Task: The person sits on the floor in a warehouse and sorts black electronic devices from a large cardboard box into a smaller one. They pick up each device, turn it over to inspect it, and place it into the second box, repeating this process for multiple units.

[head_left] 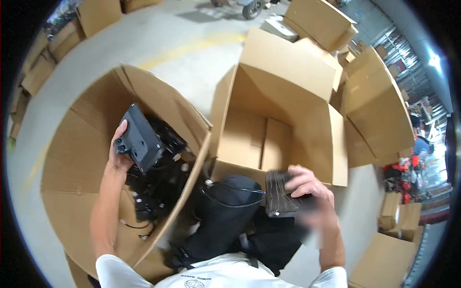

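Note:
My left hand (120, 152) grips a dark grey, flat rectangular device (143, 139) by its edge. Its back shows a patch of small holes and a round mount. It is held over a tall cardboard box (77, 144) at my left, which contains a pile of black devices and cables (161, 187). Above my right knee, my right hand (309, 187) is closed around another flat device (278, 194) with a dark, shiny face. A thin black cable (235, 206) runs from near this device across my leg. The area by my right wrist is blurred.
A large cardboard box (297, 125) with its flaps up stands in front of me, with bare inner walls and bottom. More cardboard boxes (370, 105) stand behind it and at the far left. A wheel (252, 9) shows at the top, on the grey floor.

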`<state>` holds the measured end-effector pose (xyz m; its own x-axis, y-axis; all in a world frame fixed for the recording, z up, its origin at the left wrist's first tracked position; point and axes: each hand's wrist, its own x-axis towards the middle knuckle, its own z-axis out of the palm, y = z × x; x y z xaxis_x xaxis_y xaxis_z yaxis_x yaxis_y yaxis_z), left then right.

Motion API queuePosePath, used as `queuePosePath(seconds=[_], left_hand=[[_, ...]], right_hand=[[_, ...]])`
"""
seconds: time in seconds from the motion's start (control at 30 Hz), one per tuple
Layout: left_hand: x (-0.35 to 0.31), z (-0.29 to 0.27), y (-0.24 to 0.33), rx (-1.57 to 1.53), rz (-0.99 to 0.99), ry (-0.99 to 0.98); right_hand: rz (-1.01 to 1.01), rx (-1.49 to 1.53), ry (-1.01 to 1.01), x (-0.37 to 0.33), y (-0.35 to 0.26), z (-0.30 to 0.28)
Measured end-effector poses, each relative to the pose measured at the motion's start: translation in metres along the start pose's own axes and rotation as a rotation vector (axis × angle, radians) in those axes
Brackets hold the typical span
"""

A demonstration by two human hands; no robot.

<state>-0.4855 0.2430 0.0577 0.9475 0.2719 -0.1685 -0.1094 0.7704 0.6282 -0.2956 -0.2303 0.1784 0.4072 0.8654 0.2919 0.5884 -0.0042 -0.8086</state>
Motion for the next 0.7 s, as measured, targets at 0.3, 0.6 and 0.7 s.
queuePosePath(seconds=[0.3, 0.6, 0.7], left_hand=[[-0.049, 0.21, -0.045, 0.052, 0.062, -0.197], [-0.038, 0.284, -0.101, 0.333, 0.343, -0.016], [-0.031, 0.302, -0.141, 0.345, 0.403, -0.027]], right_hand=[[-0.594, 0.063, -0.027, 0.1, -0.051, 0.057], [-0.034, 1.16, 0.712, 0.005, -0.03, 0.086], [-0.062, 1.141, 0.998, -0.002, -0.048, 0.085]])
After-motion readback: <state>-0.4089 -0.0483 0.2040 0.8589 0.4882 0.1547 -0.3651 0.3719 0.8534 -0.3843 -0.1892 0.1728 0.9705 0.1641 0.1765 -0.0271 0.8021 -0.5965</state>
